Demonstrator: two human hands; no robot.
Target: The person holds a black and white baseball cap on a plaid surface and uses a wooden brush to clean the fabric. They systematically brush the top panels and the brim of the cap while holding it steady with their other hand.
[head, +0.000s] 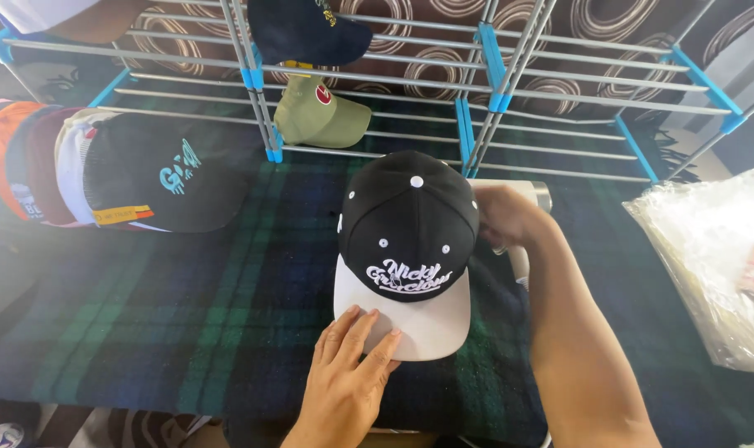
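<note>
Head view: black snapback cap with white flat brim [406, 249] on dark green-blue plaid surface [186, 332]; left hand [348, 382] fingers [368, 328] flat on brim; right hand [505, 216] closed on white handheld device [522, 257] behind cap; stacked caps [103, 170] left

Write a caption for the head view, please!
Left hand presses black cap's grey brim; right hand behind.

Right hand [501, 217] partly behind black cap [408, 224]; grey tool [522, 241] mostly hidden, perhaps steamer; grip unclear.
</note>
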